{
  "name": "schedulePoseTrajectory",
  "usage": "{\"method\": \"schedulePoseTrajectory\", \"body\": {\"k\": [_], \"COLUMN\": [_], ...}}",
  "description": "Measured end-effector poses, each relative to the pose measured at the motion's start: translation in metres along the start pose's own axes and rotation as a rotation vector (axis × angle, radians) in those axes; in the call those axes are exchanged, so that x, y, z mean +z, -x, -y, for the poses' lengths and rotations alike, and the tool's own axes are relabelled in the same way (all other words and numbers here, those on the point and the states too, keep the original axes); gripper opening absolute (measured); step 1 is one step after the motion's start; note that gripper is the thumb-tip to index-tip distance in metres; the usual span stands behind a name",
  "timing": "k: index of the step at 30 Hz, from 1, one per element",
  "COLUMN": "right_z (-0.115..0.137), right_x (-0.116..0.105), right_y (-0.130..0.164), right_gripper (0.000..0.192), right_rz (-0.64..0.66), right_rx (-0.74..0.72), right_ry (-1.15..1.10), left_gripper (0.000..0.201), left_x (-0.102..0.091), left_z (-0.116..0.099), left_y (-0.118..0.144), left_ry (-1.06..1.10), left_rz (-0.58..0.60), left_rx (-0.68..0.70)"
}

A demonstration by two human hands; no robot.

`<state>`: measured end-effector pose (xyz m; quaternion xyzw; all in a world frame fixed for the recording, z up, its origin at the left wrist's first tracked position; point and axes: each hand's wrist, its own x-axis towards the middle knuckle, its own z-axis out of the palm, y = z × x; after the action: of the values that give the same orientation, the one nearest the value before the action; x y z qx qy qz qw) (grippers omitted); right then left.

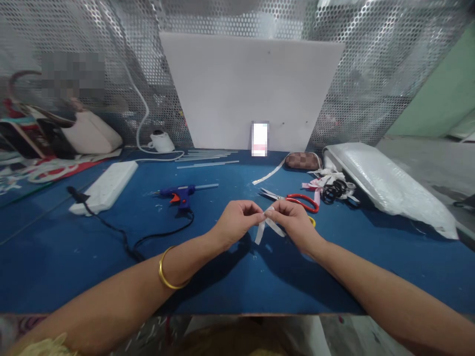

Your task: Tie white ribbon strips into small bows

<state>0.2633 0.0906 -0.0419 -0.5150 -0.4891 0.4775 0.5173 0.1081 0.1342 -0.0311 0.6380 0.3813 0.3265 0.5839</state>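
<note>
A white ribbon (274, 227) is pinched between my two hands above the front middle of the blue table, its two tails hanging down and apart. My left hand (239, 220) grips it from the left with thumb and fingertips. From the other side my right hand (297, 225) pinches it too, hiding part of its upper end. Just behind my right hand lie scissors (302, 201) with red handles, blades pointing left. Something yellow (312, 222), partly covered by my right hand, shows beside it.
A blue glue gun (181, 195) with a black cord lies left, near a white power strip (107, 188). Clear glue sticks (208, 164) lie behind. At right are black hair ties (334, 190), a checkered pouch (302, 160) and a plastic-wrapped package (386, 183). A phone (260, 139) leans on the white board (252, 89).
</note>
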Motion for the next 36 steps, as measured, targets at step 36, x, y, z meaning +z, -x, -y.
{"method": "schedulePoseTrajectory", "body": {"k": [36], "right_z": [0.0060], "right_x": [-0.0041], "right_y": [-0.0015], "right_gripper": [0.011], "right_rz": [0.060], "right_rx": [-0.040], "right_ry": [-0.122], "left_gripper": [0.020], "left_x": [-0.0032], "left_z": [-0.0018], "left_y": [-0.0012], "left_ry": [0.212], "left_rz": [-0.076], "left_rx": [-0.008]}}
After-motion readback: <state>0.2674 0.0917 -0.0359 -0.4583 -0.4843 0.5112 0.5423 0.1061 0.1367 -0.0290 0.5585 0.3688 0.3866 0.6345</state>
